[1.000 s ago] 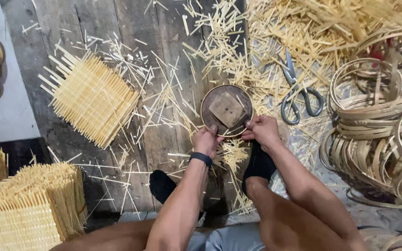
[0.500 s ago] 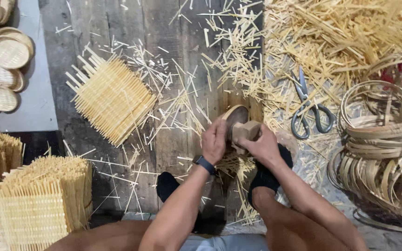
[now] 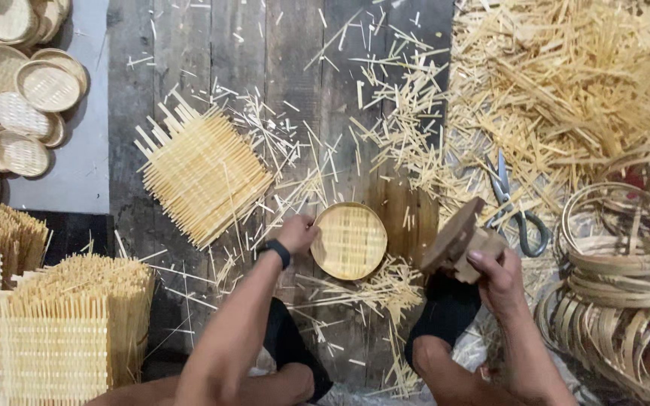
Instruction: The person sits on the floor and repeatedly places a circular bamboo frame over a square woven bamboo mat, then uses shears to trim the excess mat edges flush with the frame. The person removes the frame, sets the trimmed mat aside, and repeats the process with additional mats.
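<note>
Head view: half a second ago both hands were closed together over the wooden mould and the little basket was hidden beneath them; a second ago the mould lay flat under the fingers, showing its round face and block handle. Now the two have come apart. The right hand has lifted the round wooden mould off to the right, its fingers wrapped tight about the block handle, the disc tilted on edge. The left hand rests at the left rim of the small round woven basket, fingers curled narrow against the rim, so the basket lies open-side up on the floor just right of those fingertips. Judging from this, the pressing step looks finished and the shaped tray is freed.

The surface is a floor of dark weathered wooden planks, strewn with bamboo slivers. Up and left of the left fingers lies a square woven mat with loose ends; far left below, stacks of similar mats. At top left, finished round baskets sit piled on a grey sheet. Just beyond the right fingers lie scissors, behind them a heap of bamboo offcuts, and to their right coiled bamboo hoops.
</note>
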